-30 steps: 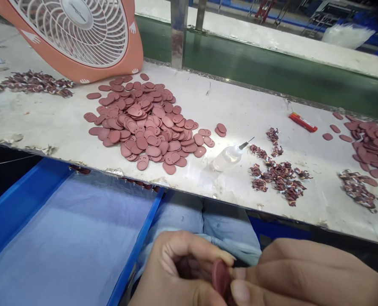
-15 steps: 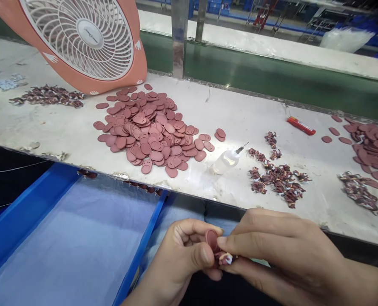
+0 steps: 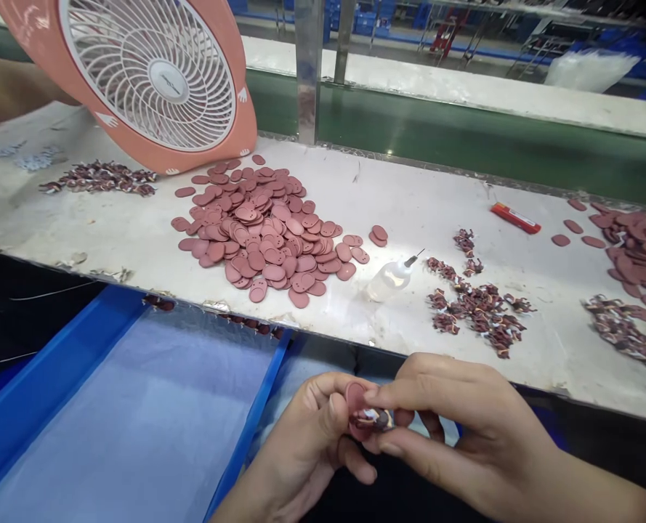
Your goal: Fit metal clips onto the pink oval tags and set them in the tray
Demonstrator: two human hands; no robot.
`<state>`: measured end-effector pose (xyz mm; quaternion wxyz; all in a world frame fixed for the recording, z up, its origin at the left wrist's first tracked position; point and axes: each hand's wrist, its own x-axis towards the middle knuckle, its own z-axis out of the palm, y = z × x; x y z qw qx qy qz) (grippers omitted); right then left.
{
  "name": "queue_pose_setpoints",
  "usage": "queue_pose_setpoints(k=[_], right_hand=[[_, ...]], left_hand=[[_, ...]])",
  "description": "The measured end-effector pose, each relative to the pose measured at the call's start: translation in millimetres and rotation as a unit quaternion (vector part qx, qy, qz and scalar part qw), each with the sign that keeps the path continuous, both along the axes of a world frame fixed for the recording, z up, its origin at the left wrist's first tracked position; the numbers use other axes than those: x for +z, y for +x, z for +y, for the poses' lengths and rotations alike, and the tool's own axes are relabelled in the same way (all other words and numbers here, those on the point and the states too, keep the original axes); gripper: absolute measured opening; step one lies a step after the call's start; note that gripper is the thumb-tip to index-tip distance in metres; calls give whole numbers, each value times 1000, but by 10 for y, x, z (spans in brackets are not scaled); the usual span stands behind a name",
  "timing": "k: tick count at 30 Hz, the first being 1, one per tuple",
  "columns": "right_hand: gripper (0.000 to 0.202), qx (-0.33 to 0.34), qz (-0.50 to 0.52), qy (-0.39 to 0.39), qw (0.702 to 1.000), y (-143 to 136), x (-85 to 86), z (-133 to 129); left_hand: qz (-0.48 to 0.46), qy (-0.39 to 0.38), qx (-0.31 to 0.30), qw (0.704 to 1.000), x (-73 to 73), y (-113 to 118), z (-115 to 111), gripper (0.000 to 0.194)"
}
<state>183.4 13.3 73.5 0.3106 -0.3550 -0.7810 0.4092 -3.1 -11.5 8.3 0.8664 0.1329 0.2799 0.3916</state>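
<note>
Close in front of me, my left hand pinches a small oval reddish-brown disc between thumb and fingers. Against the disc sits a tiny dark-brown figurine with white and yellow details. My right hand holds the figurine by thumb and fingertips, its index finger touching the disc's edge. Both hands are just below the table's front edge. Beyond them on the table lie a pile of similar figurines, a clear bottle with a needle tip, and a large heap of oval discs.
An orange fan leans at the back left, with an arm of another person behind it. A blue tray sits below the table at left. On the white table lie a red stick-like object and more discs at right.
The disc and figurine have turned between my hands, and the figurine now lies across the disc. My right fingers have shifted and spread. Another person's arm has appeared at the left.
</note>
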Motion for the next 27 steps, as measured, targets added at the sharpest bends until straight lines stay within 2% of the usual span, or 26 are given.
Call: queue_pose_setpoints(k=[3, 6, 8, 11, 13, 18, 23, 25, 27], right_hand=[[19, -15, 13, 5, 1000, -43, -17, -7], [22, -36, 23, 51, 998, -87, -28, -6], [20, -71, 2, 115, 991, -129, -62, -13], [21, -132, -45, 237, 962, -220, -176, -33], [24, -145, -60, 297, 942, -296, -277, -43], [26, -126, -51, 345, 929, -493, -468, 11], [19, -103, -59, 358, 926, -658, -492, 65], [13, -91, -55, 377, 920, -684, -487, -5], [8, -87, -39, 394, 914, -646, -505, -123]], left_hand=[[7, 16, -7, 1000, 10, -15, 18, 47], [29, 31, -4, 999, 15, -48, 33, 63], [91, 40, 54, 994, 22, -71, 27, 65], [202, 66, 195, 958, 51, -81, -6, 42], [245, 88, 245, 934, 82, -74, -27, 35], [292, 100, 250, 918, 105, -103, -11, 26], [317, 61, 271, 907, 40, -185, 8, 25], [340, 37, 294, 892, 17, -244, 10, 27], [385, 20, 323, 864, -27, -373, 26, 29]])
